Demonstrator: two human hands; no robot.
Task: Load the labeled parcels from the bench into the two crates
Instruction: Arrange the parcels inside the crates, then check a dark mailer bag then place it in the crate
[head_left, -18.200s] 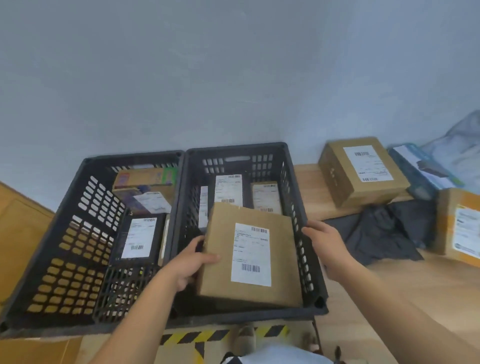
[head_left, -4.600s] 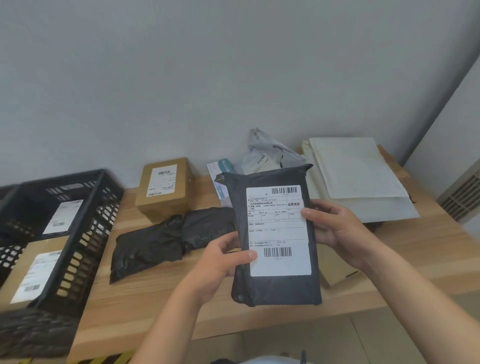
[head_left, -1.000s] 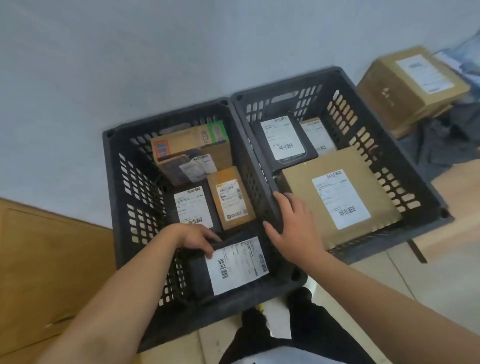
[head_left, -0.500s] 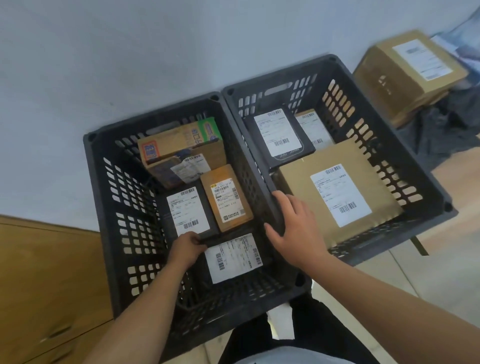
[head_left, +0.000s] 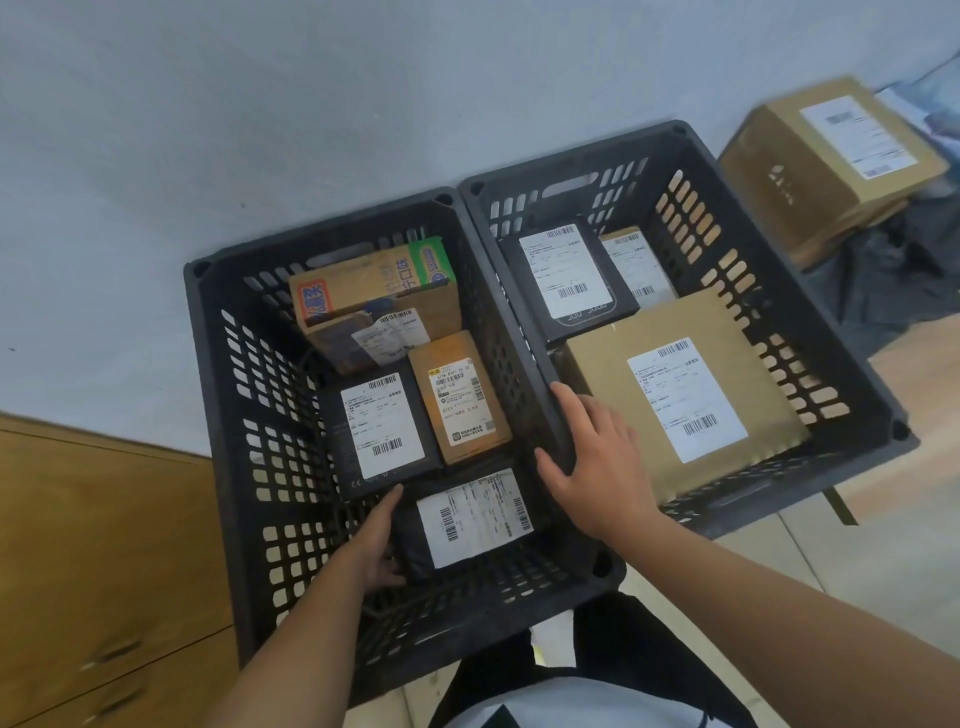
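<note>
Both forearms (head_left: 779, 613) are bare; black trousers (head_left: 639, 649) and a white top (head_left: 571, 706) show below.

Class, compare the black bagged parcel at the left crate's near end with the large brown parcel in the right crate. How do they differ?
The black bagged parcel is dark soft wrap; the large brown parcel is flat cardboard. The bagged one is clearly smaller. The left hand grips the bagged one; no hand holds the brown one. Both lie label up.
</note>
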